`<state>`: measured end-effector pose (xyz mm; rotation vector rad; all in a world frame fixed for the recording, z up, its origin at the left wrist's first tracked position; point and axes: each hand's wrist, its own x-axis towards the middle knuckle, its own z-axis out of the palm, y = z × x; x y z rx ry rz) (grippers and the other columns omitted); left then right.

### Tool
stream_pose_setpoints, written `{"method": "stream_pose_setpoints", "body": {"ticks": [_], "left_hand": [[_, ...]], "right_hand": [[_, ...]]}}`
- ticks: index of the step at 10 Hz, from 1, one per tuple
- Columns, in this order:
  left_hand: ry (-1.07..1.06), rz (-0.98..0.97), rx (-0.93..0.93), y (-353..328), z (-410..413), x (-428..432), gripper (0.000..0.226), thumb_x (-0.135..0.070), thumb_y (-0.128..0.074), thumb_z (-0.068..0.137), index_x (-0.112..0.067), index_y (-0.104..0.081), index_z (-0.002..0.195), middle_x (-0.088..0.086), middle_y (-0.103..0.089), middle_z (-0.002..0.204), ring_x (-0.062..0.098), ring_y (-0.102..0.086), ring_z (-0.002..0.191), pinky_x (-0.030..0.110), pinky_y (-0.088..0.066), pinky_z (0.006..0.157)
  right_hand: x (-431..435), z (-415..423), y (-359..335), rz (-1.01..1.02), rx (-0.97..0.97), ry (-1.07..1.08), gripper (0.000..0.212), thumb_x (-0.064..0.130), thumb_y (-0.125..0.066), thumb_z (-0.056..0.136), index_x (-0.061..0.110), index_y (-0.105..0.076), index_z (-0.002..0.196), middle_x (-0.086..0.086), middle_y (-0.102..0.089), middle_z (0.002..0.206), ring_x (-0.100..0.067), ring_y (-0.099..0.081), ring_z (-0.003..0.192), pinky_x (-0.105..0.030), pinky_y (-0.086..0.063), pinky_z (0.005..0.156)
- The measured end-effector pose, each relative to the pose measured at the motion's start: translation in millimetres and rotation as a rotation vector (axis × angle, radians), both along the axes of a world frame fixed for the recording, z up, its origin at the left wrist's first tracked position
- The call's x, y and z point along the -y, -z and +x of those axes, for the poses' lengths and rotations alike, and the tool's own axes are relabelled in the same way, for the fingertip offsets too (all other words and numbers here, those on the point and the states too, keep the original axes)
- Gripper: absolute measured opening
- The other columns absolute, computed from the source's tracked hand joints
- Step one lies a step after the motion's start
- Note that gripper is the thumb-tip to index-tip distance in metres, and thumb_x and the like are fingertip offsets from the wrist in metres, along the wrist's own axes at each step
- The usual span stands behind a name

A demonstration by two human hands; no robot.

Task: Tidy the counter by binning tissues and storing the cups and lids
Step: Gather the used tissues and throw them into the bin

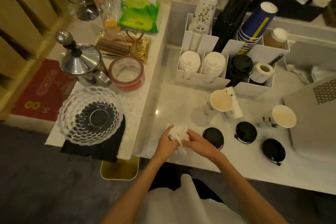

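Tissue (pixel 177 132) sits crumpled between both hands at the surface's (pixel 181 96) near edge, left hand (pixel 166 142) and right hand (pixel 195 142) fingers curled around it; three black lids (pixel 213 138) lie right

tissue wad (pixel 177 133): we see it partly hidden by both hands
bin (pixel 119 169): mostly under counter (pixel 181 96) edge
top cups: cropped

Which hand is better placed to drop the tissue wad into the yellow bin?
Probably the left hand: it grips the tissue wad and is nearer the yellow bin, down left. The right hand would cross over.
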<state>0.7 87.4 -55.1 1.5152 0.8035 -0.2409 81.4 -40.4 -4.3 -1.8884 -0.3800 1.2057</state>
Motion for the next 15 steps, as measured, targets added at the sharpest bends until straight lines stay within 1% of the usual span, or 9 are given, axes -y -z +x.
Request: {"method": "stream_pose_setpoints", "body": {"ticks": [2, 3, 4, 6, 8, 10, 12, 13, 15], "left_hand": [[-0.094, -0.333, -0.177, -50, -31, 9, 0.029, -0.008, -0.055, 0.088, -0.002, -0.059, 0.117, 0.01, -0.061, 0.094, 0.022, -0.059, 0.081, 0.034, -0.051, 0.071], [-0.149, -0.453, -0.21, -61, -72, 23, 0.017, -0.011, -0.048, 0.091, -0.006, -0.064, 0.084, 0.012, -0.062, 0.082, 0.023, -0.059, 0.073, 0.032, -0.049, 0.066], [-0.361, -0.559, -0.03, -66, -107, 35, 0.022, -0.008, -0.048, 0.097, -0.007, -0.058, 0.117, 0.019, -0.063, 0.107, 0.032, -0.063, 0.095, 0.046, -0.051, 0.089], [-0.164, -0.086, 0.133, -57, -198, 55, 0.056, -0.011, -0.061, 0.096, -0.018, -0.038, 0.147, 0.007, -0.046, 0.147, 0.025, -0.047, 0.134, 0.048, -0.042, 0.112], [-0.382, 0.085, -0.025, -30, -268, 21, 0.033, -0.007, -0.052, 0.1, -0.007, -0.056, 0.133, 0.011, -0.061, 0.131, 0.026, -0.059, 0.121, 0.038, -0.049, 0.104], [-0.667, -0.113, -0.2, -6, -318, -66, 0.037, -0.03, -0.051, 0.092, -0.004, -0.07, 0.109, 0.018, -0.074, 0.101, 0.035, -0.069, 0.098, 0.05, -0.054, 0.095], [-0.574, -0.338, -0.053, 17, -367, -153, 0.038, -0.017, -0.057, 0.096, -0.01, -0.05, 0.133, 0.011, -0.056, 0.133, 0.022, -0.06, 0.111, 0.042, -0.052, 0.093], [-0.401, -0.09, -0.023, 44, -377, -192, 0.055, -0.01, -0.067, 0.091, -0.015, -0.045, 0.142, 0.007, -0.045, 0.143, 0.024, -0.045, 0.132, 0.037, -0.038, 0.113], [-0.3, 0.079, -0.079, 157, -365, -241, 0.032, -0.004, -0.057, 0.096, -0.006, -0.058, 0.127, 0.013, -0.059, 0.129, 0.029, -0.054, 0.122, 0.017, -0.035, 0.096]], "right_hand": [[44, -50, -1, 0.006, 0.653, -0.326, 0.074, 0.039, -0.058, 0.09, 0.051, -0.012, 0.146, 0.005, -0.014, 0.158, -0.014, -0.025, 0.135, -0.033, -0.026, 0.111], [45, -83, 1, 0.008, 0.632, -0.345, 0.062, 0.026, -0.055, 0.092, 0.036, -0.026, 0.146, -0.001, -0.032, 0.151, -0.018, -0.041, 0.13, -0.03, -0.037, 0.106], [46, -116, 3, 0.069, 0.571, -0.18, 0.051, 0.013, -0.055, 0.091, 0.023, -0.042, 0.14, -0.003, -0.047, 0.137, -0.011, -0.048, 0.115, -0.015, -0.035, 0.095], [25, -176, 5, -0.067, 0.277, 0.044, 0.028, 0.027, -0.059, 0.091, 0.017, -0.061, 0.117, 0.004, -0.063, 0.111, -0.017, -0.061, 0.104, -0.034, -0.048, 0.095], [-9, -245, 19, 0.098, 0.027, -0.291, 0.056, 0.02, -0.069, 0.087, 0.021, -0.046, 0.139, -0.003, -0.056, 0.137, -0.013, -0.057, 0.121, -0.04, -0.046, 0.107], [-81, -280, 37, 0.179, 0.233, -0.502, 0.065, 0.032, -0.064, 0.088, 0.047, -0.031, 0.142, 0.009, -0.03, 0.14, -0.005, -0.046, 0.125, -0.026, -0.044, 0.106], [-185, -322, 74, 0.019, 0.294, -0.365, 0.034, 0.017, -0.056, 0.092, 0.027, -0.054, 0.125, 0.005, -0.056, 0.125, -0.012, -0.055, 0.115, -0.027, -0.046, 0.103], [-231, -328, 100, -0.11, 0.329, -0.249, 0.034, 0.009, -0.062, 0.089, 0.015, -0.056, 0.121, 0.001, -0.058, 0.118, -0.021, -0.059, 0.113, -0.018, -0.045, 0.094], [-297, -335, 205, -0.282, 0.419, -0.317, 0.028, 0.007, -0.055, 0.091, 0.006, -0.052, 0.119, -0.012, -0.054, 0.116, -0.027, -0.056, 0.103, -0.046, -0.05, 0.094]]}}
